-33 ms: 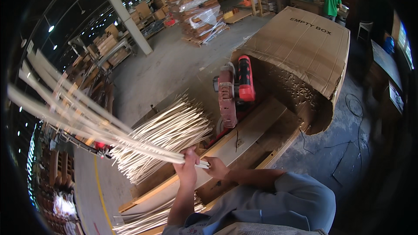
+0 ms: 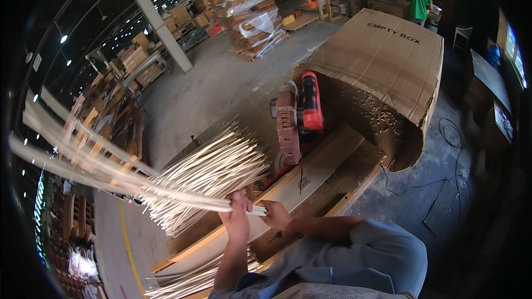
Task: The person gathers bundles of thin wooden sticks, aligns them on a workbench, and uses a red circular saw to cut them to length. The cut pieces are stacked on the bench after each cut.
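Long, thin, pale rods (image 2: 183, 198) are bunched together, sweeping up to the far left, where they splay and blur with motion. My left hand (image 2: 238, 209) is wrapped round the bunch near its close end. At the cut-looking end tips, my right hand (image 2: 275, 215) has its fingers closed on the same rods. Beneath and beyond the bunch lies a heap of shorter pale sticks (image 2: 221, 160). A power saw (image 2: 289, 119) with a dusty reddish blade guard and a red and black handle stands just past my hands.
Behind the saw a large open cardboard box (image 2: 382, 50) faces it. A wooden rail (image 2: 221, 221) crosses the bench, with more pale sticks (image 2: 205, 277) at the near edge. Farther off are a wrapped pallet stack (image 2: 255, 22), a pillar (image 2: 160, 25) and a person in green (image 2: 419, 3).
The far ends of the rods have swung a little downward. My hands keep their grip in nearly the same place.
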The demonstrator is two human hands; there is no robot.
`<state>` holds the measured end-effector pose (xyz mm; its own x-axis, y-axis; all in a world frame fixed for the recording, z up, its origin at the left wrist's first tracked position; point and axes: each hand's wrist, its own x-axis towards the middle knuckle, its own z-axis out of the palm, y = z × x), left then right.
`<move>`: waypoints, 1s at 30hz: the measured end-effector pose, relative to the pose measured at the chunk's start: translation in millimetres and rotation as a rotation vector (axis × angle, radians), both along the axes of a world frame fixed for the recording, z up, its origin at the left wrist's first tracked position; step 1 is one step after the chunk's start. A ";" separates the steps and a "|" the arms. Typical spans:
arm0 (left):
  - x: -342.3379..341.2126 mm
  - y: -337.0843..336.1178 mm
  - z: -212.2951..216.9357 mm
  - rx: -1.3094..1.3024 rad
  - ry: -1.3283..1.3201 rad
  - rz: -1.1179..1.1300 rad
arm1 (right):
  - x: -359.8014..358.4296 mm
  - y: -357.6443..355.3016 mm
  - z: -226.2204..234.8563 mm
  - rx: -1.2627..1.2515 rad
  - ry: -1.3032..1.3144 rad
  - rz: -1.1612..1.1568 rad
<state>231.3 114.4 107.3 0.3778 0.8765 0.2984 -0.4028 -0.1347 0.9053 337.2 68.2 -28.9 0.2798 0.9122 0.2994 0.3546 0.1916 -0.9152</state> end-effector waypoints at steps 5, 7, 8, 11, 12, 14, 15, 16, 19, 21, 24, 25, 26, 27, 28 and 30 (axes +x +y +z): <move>-19.1 -16.2 -5.4 0.017 0.199 0.314 | 47.6 -20.0 23.9 -0.236 -0.334 0.124; -45.5 -17.8 -12.6 0.132 0.616 0.138 | 77.1 -29.2 20.9 -0.421 -0.420 0.179; -52.1 -19.5 -14.8 0.201 0.814 0.027 | 98.5 -27.4 19.1 -0.523 -0.471 0.189; -54.4 -45.2 -0.2 0.937 0.958 0.219 | 121.5 -44.5 40.4 -0.698 -0.563 0.240; -49.0 -43.9 6.0 1.143 0.996 0.280 | 124.7 -47.7 44.1 -0.737 -0.597 0.261; -39.0 -29.3 10.9 1.233 1.171 0.260 | 128.2 -54.5 46.2 -0.682 -0.667 0.298; -40.8 -18.6 1.4 1.246 1.246 0.204 | 129.4 -57.6 47.8 -0.650 -0.706 0.317; -46.1 -6.9 -8.2 1.235 1.334 0.147 | 130.3 -57.7 58.7 -0.696 -0.695 0.364; -80.1 9.0 -48.0 1.026 1.541 -0.061 | 138.2 -50.2 86.4 -0.797 -0.702 0.471; -92.1 14.9 -55.4 1.010 1.574 -0.126 | 152.4 -45.1 79.3 -0.795 -0.764 0.449; -101.4 19.3 -61.7 1.040 1.552 -0.106 | 168.6 -40.6 62.5 -0.758 -0.793 0.400; -100.3 21.3 -62.2 1.031 1.457 -0.120 | 171.0 -39.2 54.7 -0.738 -0.798 0.387; -102.5 25.2 -67.6 1.011 1.426 -0.138 | 170.0 -37.8 45.6 -0.660 -0.872 0.329; -102.6 30.6 -73.7 0.991 1.394 -0.156 | 166.5 -36.8 36.3 -0.581 -0.944 0.269; -103.0 34.5 -80.9 0.969 1.363 -0.172 | 162.4 -37.0 28.7 -0.501 -1.015 0.211; -103.7 35.0 -89.3 0.802 1.412 -0.218 | 137.1 -47.6 30.1 -0.235 -1.003 -0.025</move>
<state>127.7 149.4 17.9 0.8181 0.5734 -0.0444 0.5610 -0.7786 0.2813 474.3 20.6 1.1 0.0190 0.9752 0.2204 0.9775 0.0282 -0.2091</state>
